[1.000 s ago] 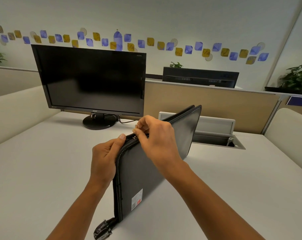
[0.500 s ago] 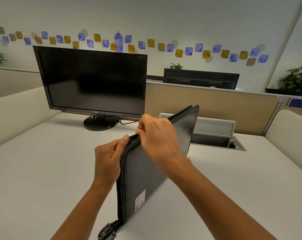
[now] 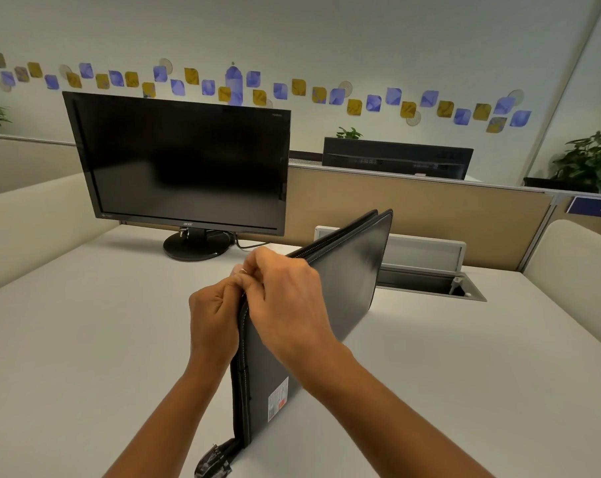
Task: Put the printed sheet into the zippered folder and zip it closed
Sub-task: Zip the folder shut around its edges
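Note:
A black zippered folder (image 3: 340, 288) stands on edge on the white desk (image 3: 85, 339), tilted, with a white and red label on its side near me. My left hand (image 3: 213, 317) grips the folder's near top corner from the left. My right hand (image 3: 285, 298) reaches over the same corner and pinches at the zipper there; the pull itself is hidden by my fingers. A black strap with a clip (image 3: 213, 464) hangs from the folder's bottom corner. The printed sheet is not visible.
A black monitor (image 3: 185, 167) on a round stand stands at the back left with a cable behind it. An open grey cable hatch (image 3: 430, 281) lies in the desk behind the folder. Beige partitions enclose the desk on three sides.
My right hand has drawn along the top edge toward the near corner and now meets my left hand. My left thumb has curled in from its raised position.

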Demonstrator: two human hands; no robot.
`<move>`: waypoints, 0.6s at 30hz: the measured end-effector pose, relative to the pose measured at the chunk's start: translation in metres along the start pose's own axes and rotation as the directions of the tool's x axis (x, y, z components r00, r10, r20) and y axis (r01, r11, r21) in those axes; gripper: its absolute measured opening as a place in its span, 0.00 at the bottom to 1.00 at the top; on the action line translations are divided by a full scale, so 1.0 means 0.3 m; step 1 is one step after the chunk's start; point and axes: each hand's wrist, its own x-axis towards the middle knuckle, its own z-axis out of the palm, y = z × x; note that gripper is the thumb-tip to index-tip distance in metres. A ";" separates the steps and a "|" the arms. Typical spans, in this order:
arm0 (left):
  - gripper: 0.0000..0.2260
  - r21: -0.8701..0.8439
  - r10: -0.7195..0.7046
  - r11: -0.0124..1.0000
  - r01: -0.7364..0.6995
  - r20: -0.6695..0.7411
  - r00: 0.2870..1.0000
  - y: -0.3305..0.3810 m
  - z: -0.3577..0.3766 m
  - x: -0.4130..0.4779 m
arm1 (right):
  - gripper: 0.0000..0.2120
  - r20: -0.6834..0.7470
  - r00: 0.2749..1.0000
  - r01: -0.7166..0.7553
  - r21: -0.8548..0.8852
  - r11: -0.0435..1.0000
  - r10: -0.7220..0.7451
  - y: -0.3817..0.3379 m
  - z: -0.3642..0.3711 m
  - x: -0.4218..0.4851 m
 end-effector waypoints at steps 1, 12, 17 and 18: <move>0.24 -0.015 -0.010 1.000 0.010 -0.006 1.000 -0.009 0.002 0.001 | 0.06 0.009 1.000 -0.002 0.008 1.000 0.002 -0.004 0.006 -0.003; 0.23 0.017 0.038 0.999 -0.038 -0.015 0.999 -0.030 0.003 0.009 | 0.07 0.071 0.996 -0.060 0.024 0.998 0.058 0.002 -0.015 0.013; 0.22 0.026 0.083 0.996 -0.083 -0.005 0.997 0.004 -0.002 0.007 | 0.06 0.045 0.995 -0.085 0.019 0.996 0.084 0.015 -0.035 0.028; 0.24 0.038 0.091 0.995 -0.091 -0.002 0.996 0.009 -0.002 0.007 | 0.05 0.033 0.996 -0.086 0.011 0.996 0.085 0.020 -0.040 0.032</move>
